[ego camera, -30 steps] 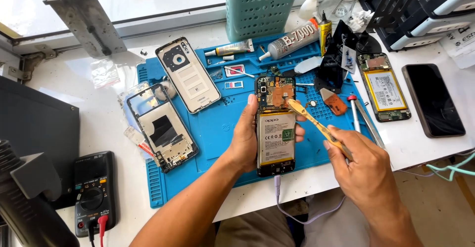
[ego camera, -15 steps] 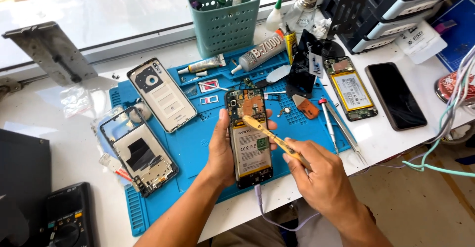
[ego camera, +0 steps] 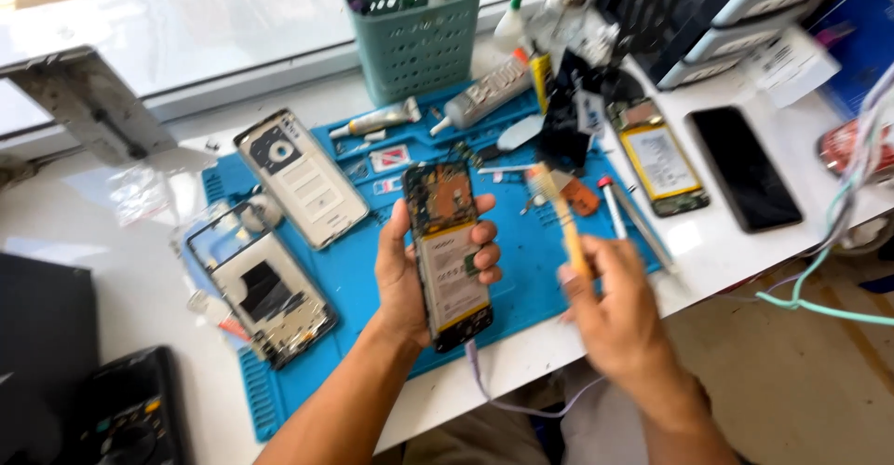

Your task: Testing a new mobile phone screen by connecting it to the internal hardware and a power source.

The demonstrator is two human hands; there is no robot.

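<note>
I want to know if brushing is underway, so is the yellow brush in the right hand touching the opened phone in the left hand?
Apart. The head view shows blue mat between the brush in the right hand and the opened phone gripped by the left hand.

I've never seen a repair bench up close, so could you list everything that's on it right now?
opened phone: 1, back off, battery and circuit board showing, held above the mat
work mat: 1, blue, middle of the white table
phone back cover: 1, pale, on the mat's left part
phone frame: 1, dark, at the mat's left edge
basket: 1, green, behind the mat
glue tubes: 2, grey and silver, behind the phone
second opened phone: 1, yellow-edged battery, right
black phone: 1, face up, far right
multimeter: 1, black, lower left
left hand: grips the opened phone
right hand: blurred, holds a yellow tool
</note>
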